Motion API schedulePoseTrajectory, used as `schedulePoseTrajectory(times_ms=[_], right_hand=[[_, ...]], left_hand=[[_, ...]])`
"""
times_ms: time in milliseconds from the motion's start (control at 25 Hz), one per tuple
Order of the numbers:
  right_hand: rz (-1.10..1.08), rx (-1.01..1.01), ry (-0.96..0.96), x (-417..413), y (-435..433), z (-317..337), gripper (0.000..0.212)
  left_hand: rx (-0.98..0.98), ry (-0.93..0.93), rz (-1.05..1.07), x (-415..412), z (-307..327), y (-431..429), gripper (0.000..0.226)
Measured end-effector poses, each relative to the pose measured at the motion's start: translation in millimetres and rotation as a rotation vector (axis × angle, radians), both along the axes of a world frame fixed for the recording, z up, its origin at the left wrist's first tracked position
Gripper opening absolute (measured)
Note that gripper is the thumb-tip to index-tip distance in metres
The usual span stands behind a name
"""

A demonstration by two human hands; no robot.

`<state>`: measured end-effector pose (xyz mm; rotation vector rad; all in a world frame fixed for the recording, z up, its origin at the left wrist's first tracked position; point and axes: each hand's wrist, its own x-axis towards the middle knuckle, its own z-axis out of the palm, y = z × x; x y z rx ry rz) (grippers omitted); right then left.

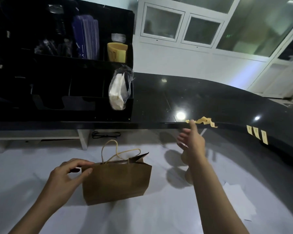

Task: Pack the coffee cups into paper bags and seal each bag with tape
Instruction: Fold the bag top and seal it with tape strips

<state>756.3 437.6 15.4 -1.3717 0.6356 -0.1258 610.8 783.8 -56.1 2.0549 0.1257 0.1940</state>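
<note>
A brown paper bag with twine handles stands upright on the white work surface, its top folded shut. My left hand pinches the folded top edge at the bag's left corner. My right hand reaches up and away, its index finger touching a crumpled strip of yellow tape stuck to the front edge of the black counter. Three short tape pieces hang from that edge further right. What the bag holds is hidden. Brown shapes behind my right forearm may be cups.
A black organiser sits on the counter at left, holding dark sleeves, a yellow cup holder and a plastic bag of white napkins. White paper sheets lie at right. Glass windows stand beyond the counter.
</note>
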Motion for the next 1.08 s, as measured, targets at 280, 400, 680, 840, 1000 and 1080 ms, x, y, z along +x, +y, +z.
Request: schedulePoseTrajectory(times_ms=[280, 400, 680, 840, 1000, 1080], right_hand=[[0.0, 0.032, 0.245, 57.3, -30.5, -5.2, 0.052], [-0.08, 0.013, 0.167, 70.4, -29.4, -8.0, 0.023], [-0.143, -0.099, 0.038, 70.3, -28.5, -18.3, 0.016], [-0.09, -0.434, -0.116, 45.8, -8.6, -13.4, 0.022], [0.037, -0.477, -0.158, 10.3, 13.2, -12.3, 0.018], [0.119, -0.465, -0.166, -13.3, 24.0, -14.2, 0.014]], left_hand=[[-0.018, 0.011, 0.053, -2.4, -1.2, -7.2, 0.036], [-0.041, 0.007, 0.064, -3.9, -1.8, -9.2, 0.038], [-0.031, -0.023, 0.054, -5.3, -1.8, -8.5, 0.036], [-0.029, -0.006, 0.047, -4.7, -2.3, -6.4, 0.031], [-0.008, -0.024, 0.03, -6.7, -1.2, -6.2, 0.03], [-0.015, -0.033, 0.026, -7.2, -0.7, -5.9, 0.027]])
